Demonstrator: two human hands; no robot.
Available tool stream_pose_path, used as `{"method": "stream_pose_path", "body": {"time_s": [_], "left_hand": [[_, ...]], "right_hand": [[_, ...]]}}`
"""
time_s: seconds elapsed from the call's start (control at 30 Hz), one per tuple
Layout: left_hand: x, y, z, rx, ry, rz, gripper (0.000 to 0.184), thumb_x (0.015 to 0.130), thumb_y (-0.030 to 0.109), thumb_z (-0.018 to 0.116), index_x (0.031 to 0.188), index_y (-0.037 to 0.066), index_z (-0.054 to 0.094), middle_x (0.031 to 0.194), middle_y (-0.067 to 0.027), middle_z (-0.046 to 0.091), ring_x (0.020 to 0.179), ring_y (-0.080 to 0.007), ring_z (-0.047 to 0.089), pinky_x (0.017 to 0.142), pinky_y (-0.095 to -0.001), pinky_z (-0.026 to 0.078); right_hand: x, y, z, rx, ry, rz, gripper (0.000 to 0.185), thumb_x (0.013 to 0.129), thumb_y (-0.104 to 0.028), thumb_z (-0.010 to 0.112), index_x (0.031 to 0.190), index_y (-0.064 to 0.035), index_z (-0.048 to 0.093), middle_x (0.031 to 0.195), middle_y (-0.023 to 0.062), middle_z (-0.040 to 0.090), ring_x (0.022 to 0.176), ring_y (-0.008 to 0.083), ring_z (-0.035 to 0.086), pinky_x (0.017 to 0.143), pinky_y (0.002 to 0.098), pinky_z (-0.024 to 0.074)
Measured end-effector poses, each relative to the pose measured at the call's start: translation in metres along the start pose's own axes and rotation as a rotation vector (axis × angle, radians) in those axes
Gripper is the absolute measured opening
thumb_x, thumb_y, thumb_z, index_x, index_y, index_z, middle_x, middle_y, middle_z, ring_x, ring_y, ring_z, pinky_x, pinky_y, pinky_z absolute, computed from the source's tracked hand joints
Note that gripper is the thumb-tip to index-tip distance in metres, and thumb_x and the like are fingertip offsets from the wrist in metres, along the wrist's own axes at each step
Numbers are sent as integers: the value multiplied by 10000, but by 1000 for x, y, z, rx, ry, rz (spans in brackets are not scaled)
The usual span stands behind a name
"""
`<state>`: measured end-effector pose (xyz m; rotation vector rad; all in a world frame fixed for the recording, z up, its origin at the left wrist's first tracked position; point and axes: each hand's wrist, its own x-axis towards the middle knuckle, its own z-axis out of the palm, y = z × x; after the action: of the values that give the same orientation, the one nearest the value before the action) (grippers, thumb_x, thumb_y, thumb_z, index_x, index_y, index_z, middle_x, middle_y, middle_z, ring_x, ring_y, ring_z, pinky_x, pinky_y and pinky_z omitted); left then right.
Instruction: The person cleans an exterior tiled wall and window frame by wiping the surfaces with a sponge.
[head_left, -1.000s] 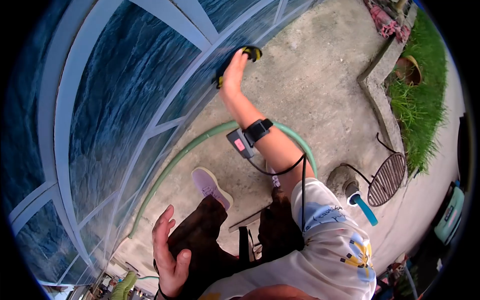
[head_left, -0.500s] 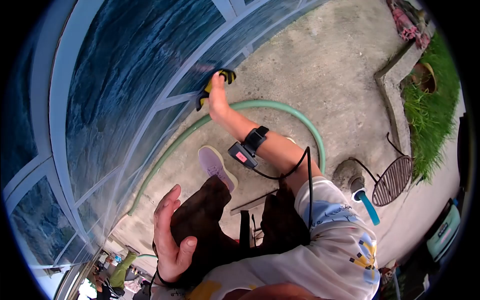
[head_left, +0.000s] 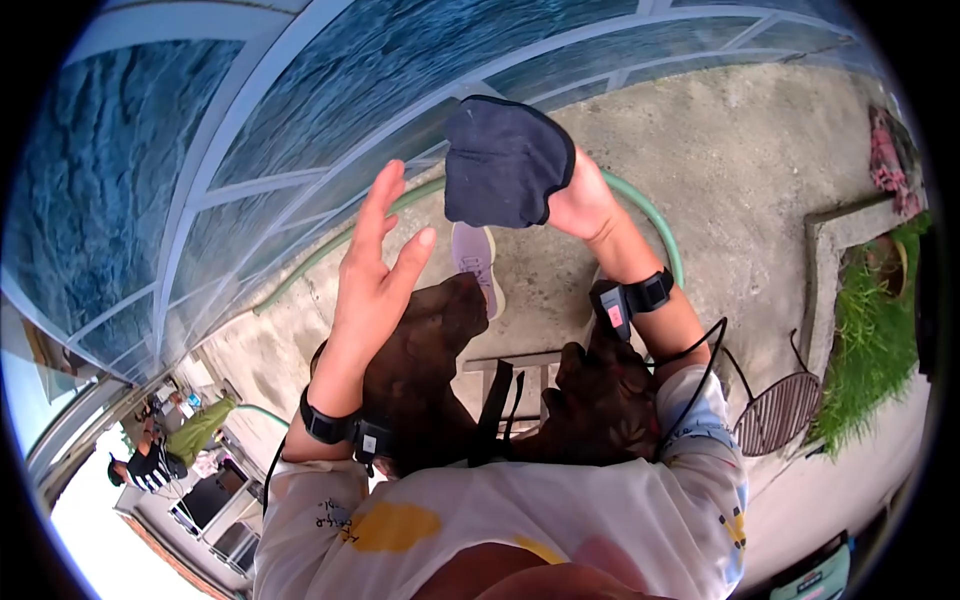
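A dark navy cloth (head_left: 505, 162) with a black edge covers the fingers and part of the palm of my right hand (head_left: 580, 200), held up in front of me. The cloth hides those fingers, so their grip cannot be made out. To its left, my left hand (head_left: 380, 255) is raised with fingers stretched and thumb apart, holding nothing. It does not touch the cloth. Beyond both hands rise blue glass panels (head_left: 380, 75) in a pale frame.
A green hose (head_left: 655, 222) curves over the concrete floor (head_left: 720, 150). At right are a round metal grate (head_left: 778, 413), a concrete curb (head_left: 822, 270), grass (head_left: 868, 335) and pink cloth (head_left: 890, 160). Another person (head_left: 150, 465) is at far lower left.
My right hand has come away from the glass panels, and the cloth's navy side now faces me. My left hand has risen. The view has turned, showing more of the other person.
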<state>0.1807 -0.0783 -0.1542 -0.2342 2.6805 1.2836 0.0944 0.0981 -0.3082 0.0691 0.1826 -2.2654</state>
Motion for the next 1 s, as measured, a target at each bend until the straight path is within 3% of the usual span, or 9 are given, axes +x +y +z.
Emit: {"method": "stream_pose_path", "body": {"time_s": [0.13, 0.33, 0.4, 0.47, 0.53, 0.6, 0.73, 0.8, 1.0], "left_hand": [[4, -17, 4, -31, 0, -129, 708, 863, 281, 611, 1409, 28, 238, 1419, -177, 328, 1304, -267, 345, 1006, -385, 332], [11, -15, 0, -464, 94, -244, 243, 860, 161, 636, 991, -33, 570, 885, 32, 593, 807, -45, 507, 751, -200, 419], [7, -27, 0, -242, 61, -274, 193, 874, 158, 618, 965, -7, 576, 851, 38, 560, 743, -36, 453, 688, -183, 387], [5, -27, -5, -223, 60, -285, 187, 883, 171, 607, 955, 2, 575, 830, 43, 540, 729, -36, 426, 670, -181, 373], [8, -22, -6, -204, 56, -285, 183, 892, 184, 595, 945, 10, 575, 808, 49, 520, 714, -36, 400, 651, -179, 358], [10, -14, -5, -246, 88, -221, 208, 909, 213, 568, 932, 7, 575, 802, 45, 522, 737, -35, 412, 673, -184, 371], [12, -7, 3, -274, 59, -211, 210, 919, 217, 551, 984, 18, 564, 821, 23, 550, 794, -50, 475, 725, -201, 404], [11, -3, 3, -317, 49, -216, 210, 902, 196, 577, 1016, 21, 555, 855, 16, 560, 825, -60, 493, 734, -213, 416], [15, -11, -1, -19, 154, 30, 425, 761, 155, 730, 1122, 47, 533, 1066, -79, 554, 979, -150, 530, 819, -307, 452]], "right_hand": [[6, 1, 31, 165, -100, 103, 733, 896, -606, 310, 1343, -29, 376, 1346, 118, 438, 1216, 245, 450, 1033, 380, 348], [21, 4, 49, 71, -128, 190, 836, 859, -673, 293, 1335, 9, 369, 1325, 142, 455, 1204, 243, 463, 1030, 381, 353], [26, -9, 40, -432, -51, 110, 847, 862, -681, 249, 1322, 14, 397, 1306, 137, 479, 1205, 258, 462, 1024, 404, 344], [22, -23, 23, -428, 91, 117, 732, 908, -607, 274, 1232, 11, 497, 1207, 121, 558, 1136, 224, 514, 980, 370, 382], [16, -41, 16, -1153, 173, -9, 567, 936, -502, 357, 1123, -9, 565, 1110, 95, 602, 1055, 187, 546, 935, 338, 405], [6, -44, 18, -1109, 215, -188, 388, 872, -372, 577, 1082, -46, 604, 1122, 80, 589, 982, 151, 560, 847, 299, 439], [-7, -15, 72, -1532, -275, -555, 537, 716, -298, 734, 1178, -103, 544, 1243, 89, 523, 1129, 244, 507, 925, 355, 419], [-9, 9, 79, -1506, -198, -318, 593, 738, -269, 713, 1253, -96, 475, 1226, 149, 527, 1086, 331, 534, 916, 382, 435], [2, 21, 56, -1124, 38, -37, 458, 793, -223, 685, 1185, -52, 523, 998, 83, 627, 881, 153, 600, 786, 266, 467]]}}
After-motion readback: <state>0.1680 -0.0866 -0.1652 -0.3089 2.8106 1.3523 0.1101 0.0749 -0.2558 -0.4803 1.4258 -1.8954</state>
